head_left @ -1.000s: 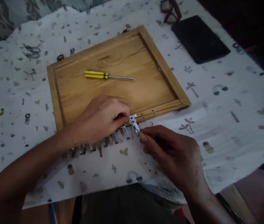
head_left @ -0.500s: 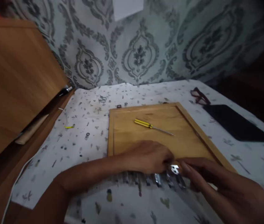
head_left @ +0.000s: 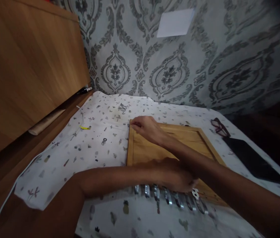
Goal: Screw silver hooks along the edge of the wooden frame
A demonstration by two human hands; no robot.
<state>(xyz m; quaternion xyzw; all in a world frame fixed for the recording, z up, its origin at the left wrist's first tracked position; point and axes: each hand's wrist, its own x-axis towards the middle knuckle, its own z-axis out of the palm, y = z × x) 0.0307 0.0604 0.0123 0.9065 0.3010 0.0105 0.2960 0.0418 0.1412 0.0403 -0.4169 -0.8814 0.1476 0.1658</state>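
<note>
A wooden board (head_left: 140, 150) with a raised rim lies on the patterned cloth. Low over its near side, my left hand (head_left: 179, 177) is closed, its fingertips against a small silver metal plate with holes (head_left: 195, 194). Several curved, shiny metal pieces (head_left: 169, 197) stick out in a row below that hand, along the board's near edge. My right arm crosses over the left hand. My right hand (head_left: 147, 127) is at the board's far left corner with its fingers curled together; what they pinch, if anything, is hidden. The yellow screwdriver is out of sight behind my right arm.
Glasses (head_left: 220, 127) and a flat black tablet-like slab (head_left: 255, 160) lie at the right. To the left are a yellow-tipped strip (head_left: 84, 128), a white cable (head_left: 18, 180) and a large wooden panel (head_left: 30, 66). A patterned wall (head_left: 140, 59) closes off the back.
My right hand has left the metal plate and reached across to the board's far left corner. My left hand stays by the plate. The view has turned, and the screwdriver is now covered.
</note>
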